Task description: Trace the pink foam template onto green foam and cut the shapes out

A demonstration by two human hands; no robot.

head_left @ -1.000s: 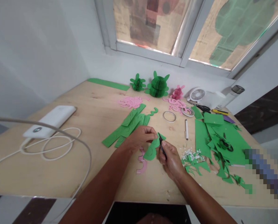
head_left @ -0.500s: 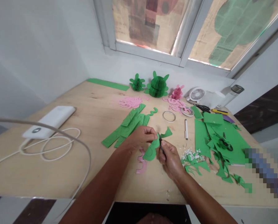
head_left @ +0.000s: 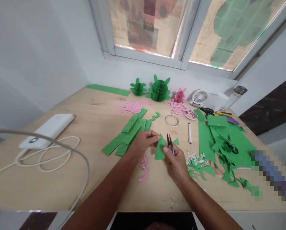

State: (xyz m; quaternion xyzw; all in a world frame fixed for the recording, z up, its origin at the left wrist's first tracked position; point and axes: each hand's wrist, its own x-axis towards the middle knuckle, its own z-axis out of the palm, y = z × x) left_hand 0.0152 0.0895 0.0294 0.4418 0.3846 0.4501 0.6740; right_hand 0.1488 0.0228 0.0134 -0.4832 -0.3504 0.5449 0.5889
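Observation:
Between my hands is a piece of green paper (head_left: 160, 149). My left hand (head_left: 148, 140) pinches its upper edge. My right hand (head_left: 176, 159) is wrapped round a pair of small scissors (head_left: 170, 142), blades slightly parted and pointing away from me, clear of the paper. The right thumb and fingertip meet the paper's right edge. Below the left hand a pink wavy paper cutout (head_left: 144, 171) lies on the table. Green paper strips (head_left: 126, 134) with drawn curves rest behind my left wrist. A small green scrap (head_left: 176, 141) lies just beyond the scissors.
To the right are green sheets (head_left: 241, 143) with black scissors (head_left: 230, 148) and white-green scraps (head_left: 197, 159). A white marker (head_left: 189, 133) and tape ring (head_left: 171, 120) lie ahead. Paper honeycomb figures (head_left: 159, 90) and a fan (head_left: 199, 96) stand behind. A power bank (head_left: 50, 129) with cable sits left.
The scissors have come away from the green paper's edge and now point upward, blades apart. The green paper has turned in my fingers, and my right fingertips have come to its edge.

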